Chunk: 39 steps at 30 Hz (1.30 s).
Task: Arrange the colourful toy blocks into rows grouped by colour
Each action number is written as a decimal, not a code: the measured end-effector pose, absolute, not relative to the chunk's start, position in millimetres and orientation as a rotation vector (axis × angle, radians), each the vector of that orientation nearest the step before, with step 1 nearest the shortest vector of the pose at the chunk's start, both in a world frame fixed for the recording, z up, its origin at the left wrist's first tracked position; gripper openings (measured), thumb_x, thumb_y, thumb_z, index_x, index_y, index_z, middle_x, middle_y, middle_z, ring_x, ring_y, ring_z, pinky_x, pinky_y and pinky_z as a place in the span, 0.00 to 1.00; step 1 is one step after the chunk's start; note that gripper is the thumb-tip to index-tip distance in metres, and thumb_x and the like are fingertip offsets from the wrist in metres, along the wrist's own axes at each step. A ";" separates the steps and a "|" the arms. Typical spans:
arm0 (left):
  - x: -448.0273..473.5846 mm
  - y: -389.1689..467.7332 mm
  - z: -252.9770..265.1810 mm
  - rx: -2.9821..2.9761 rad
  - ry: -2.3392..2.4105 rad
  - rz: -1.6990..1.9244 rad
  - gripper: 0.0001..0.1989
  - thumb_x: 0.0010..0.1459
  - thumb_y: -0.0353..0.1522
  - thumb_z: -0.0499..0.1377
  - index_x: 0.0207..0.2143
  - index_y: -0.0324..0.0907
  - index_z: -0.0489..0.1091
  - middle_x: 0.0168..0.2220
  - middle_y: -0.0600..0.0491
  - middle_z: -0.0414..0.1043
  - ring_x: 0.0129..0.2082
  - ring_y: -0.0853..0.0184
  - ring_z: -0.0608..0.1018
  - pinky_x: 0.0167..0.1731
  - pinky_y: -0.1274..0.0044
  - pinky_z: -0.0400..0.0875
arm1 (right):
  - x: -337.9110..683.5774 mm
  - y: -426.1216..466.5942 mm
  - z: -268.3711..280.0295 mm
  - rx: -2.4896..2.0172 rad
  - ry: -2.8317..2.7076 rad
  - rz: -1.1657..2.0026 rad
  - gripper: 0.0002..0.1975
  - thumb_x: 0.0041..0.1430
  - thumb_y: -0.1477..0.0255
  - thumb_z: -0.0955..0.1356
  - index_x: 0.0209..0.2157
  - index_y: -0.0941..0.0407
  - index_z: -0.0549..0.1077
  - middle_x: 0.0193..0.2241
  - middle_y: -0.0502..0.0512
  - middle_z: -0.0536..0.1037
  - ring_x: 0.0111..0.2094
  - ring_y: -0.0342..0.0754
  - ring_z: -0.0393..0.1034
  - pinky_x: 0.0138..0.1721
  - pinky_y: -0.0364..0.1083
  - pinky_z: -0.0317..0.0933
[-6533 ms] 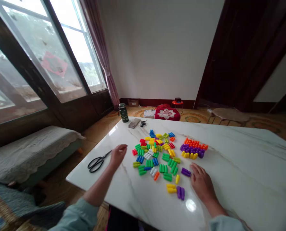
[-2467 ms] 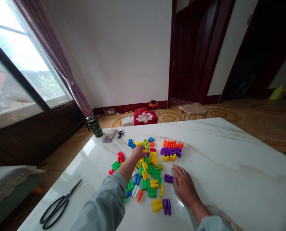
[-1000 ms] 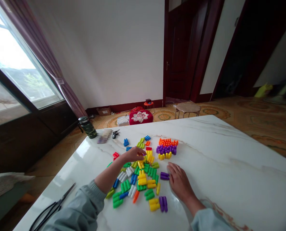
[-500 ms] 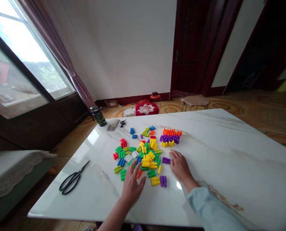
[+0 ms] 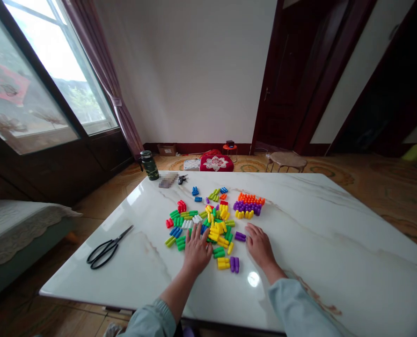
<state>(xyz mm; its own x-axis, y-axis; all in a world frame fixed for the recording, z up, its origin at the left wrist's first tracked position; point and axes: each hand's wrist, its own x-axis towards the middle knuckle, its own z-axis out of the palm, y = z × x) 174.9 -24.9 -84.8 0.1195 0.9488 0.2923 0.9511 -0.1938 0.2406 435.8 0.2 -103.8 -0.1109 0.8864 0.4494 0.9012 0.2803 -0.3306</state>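
Rounded, finger-shaped plastic building pieces lie in a loose multicoloured heap on the table. My left hand rests palm down over the heap's near side, fingers spread, covering some pieces; whether it touches them I cannot tell. White pieces and green pieces show around its fingertips. To the right, my right hand lies low over the tabletop with its fingers extended, beside a purple piece. Between the hands are yellow pieces and an upright-lying purple pair. Neither hand visibly holds anything.
Orange pieces, purple pieces and yellow pieces stand in rows behind my right hand. Long-handled black scissors lie left on the marbled white table. A camouflage bottle and small dark pliers are at the far edge.
My left hand has moved forward and lowered over the heap, its fingers hiding more pieces. The right hand stays beside the purple piece. The camera view has shifted slightly.
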 end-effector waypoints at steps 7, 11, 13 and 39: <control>175.3 -26.6 -91.0 -2.318 -1.957 -0.767 0.26 0.55 0.34 0.57 0.58 0.46 0.68 0.67 0.46 0.55 0.68 0.51 0.55 0.65 0.56 0.46 | 419.1 21.8 -76.2 -1.254 -1.944 0.095 0.19 0.61 0.78 0.57 0.47 0.55 0.74 0.46 0.58 0.76 0.50 0.49 0.70 0.53 0.49 0.64; 175.8 -26.0 -92.3 -2.305 -1.958 -0.795 0.26 0.54 0.33 0.57 0.57 0.47 0.69 0.67 0.47 0.54 0.68 0.51 0.55 0.65 0.56 0.47 | 375.2 65.2 -35.5 -1.351 -2.181 0.237 0.22 0.55 0.82 0.60 0.48 0.54 0.74 0.49 0.56 0.74 0.52 0.48 0.67 0.56 0.47 0.60; 176.0 -25.7 -93.3 -2.297 -1.960 -0.807 0.26 0.54 0.33 0.57 0.57 0.49 0.68 0.67 0.48 0.54 0.67 0.51 0.55 0.65 0.55 0.48 | 356.2 87.2 -21.7 -1.512 -2.333 0.227 0.26 0.52 0.81 0.63 0.53 0.55 0.71 0.54 0.58 0.71 0.56 0.50 0.63 0.58 0.48 0.57; 176.5 -26.3 -92.2 -2.328 -1.976 -0.762 0.26 0.56 0.36 0.57 0.58 0.49 0.67 0.67 0.46 0.53 0.68 0.52 0.52 0.66 0.55 0.44 | 322.6 119.7 -34.5 -2.017 -2.359 0.292 0.25 0.49 0.77 0.69 0.52 0.55 0.71 0.51 0.64 0.68 0.52 0.58 0.62 0.50 0.50 0.55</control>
